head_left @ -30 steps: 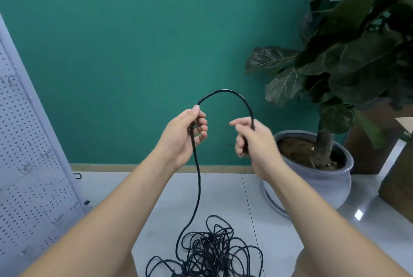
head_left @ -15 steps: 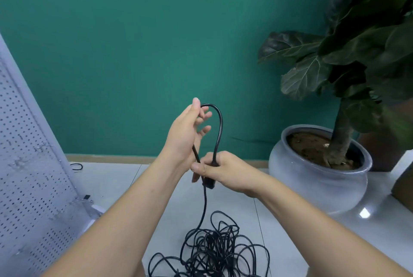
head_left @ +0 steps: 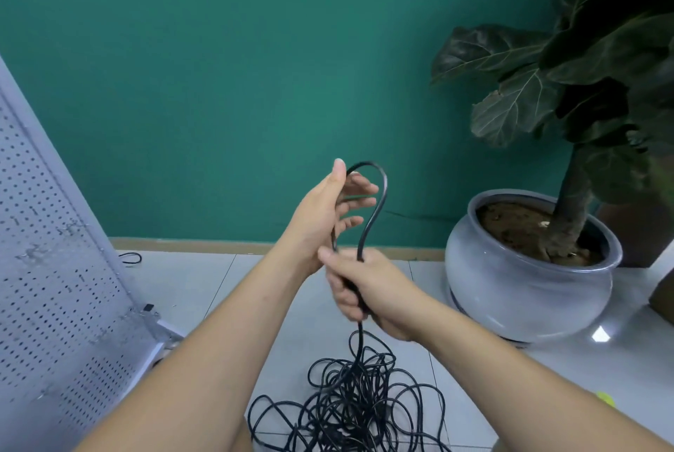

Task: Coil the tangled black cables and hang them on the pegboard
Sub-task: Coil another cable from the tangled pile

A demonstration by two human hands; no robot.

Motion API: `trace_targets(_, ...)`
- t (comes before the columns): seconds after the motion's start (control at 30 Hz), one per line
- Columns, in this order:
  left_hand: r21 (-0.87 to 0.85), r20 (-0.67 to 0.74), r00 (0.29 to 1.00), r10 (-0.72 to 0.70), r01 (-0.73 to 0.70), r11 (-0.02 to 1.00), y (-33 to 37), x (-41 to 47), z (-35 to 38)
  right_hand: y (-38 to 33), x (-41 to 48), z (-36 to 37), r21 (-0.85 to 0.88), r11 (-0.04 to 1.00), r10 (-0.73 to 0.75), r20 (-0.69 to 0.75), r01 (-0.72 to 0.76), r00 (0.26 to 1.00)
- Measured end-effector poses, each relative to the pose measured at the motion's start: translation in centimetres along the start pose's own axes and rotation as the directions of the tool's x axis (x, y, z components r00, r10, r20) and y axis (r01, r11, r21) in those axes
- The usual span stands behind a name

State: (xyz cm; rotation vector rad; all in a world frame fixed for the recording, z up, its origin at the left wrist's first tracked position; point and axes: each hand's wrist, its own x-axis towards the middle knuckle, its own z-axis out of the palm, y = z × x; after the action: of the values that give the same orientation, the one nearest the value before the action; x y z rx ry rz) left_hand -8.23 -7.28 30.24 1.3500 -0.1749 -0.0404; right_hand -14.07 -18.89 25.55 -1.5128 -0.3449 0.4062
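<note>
A black cable (head_left: 379, 203) makes a narrow loop in front of me. The loop passes over the straightened fingers of my left hand (head_left: 328, 214), which is raised with the thumb up. Just below it, my right hand (head_left: 368, 283) grips both strands of the loop in a fist. From that fist the cable drops to a tangled black heap (head_left: 350, 404) on the floor tiles. The white pegboard (head_left: 54, 287) leans at the left edge.
A large grey pot (head_left: 529, 291) with a broad-leaved plant (head_left: 583, 68) stands on the floor at the right. A teal wall runs behind. A small black cable piece (head_left: 130, 258) lies by the pegboard's far foot. A brown object shows at the right edge.
The wide arc between my hands has narrowed to a tall loop. My right hand came down and left under my left hand and closed round both strands. The view tilted down.
</note>
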Motion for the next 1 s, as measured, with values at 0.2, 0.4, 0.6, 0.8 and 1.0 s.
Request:
trace_targets(0.2, 0.255, 0.131, 0.956, -0.262, 0.223, 0.941, -4.8, -2.7, 1.1, -1.0, 1.3, -4.3, -0.039, 0.990, -0.141, -0.443, 0.138, 0.885)
trace_targets(0.4, 0.352, 0.192, 0.918, -0.346, 0.264, 0.898, -7.7, -4.6, 3.0, -1.0, 1.3, -5.7, -0.080, 0.983, -0.183, -0.589, 0.168, 0.787)
trace_targets(0.6, 0.613, 0.233, 0.945, -0.231, 0.041, 0.789, -10.2, -5.7, 3.4, -1.2, 0.3, -5.1, -0.086, 0.988, -0.157, -0.473, 0.132, 0.867)
trace_targets(0.8, 0.733, 0.282, 0.915, -0.290, -0.010, 0.680, -11.9, -7.2, 3.8, -1.8, 0.6, -6.2, -0.187, 0.976, -0.199, -0.593, 0.107, 0.780)
trace_targets(1.0, 0.890, 0.354, 0.907, -0.227, -0.252, 0.380, -8.6, -8.7, 4.1, -2.5, 0.6, -9.0, -0.542, 0.839, -0.401, -0.674, -0.047, 0.621)
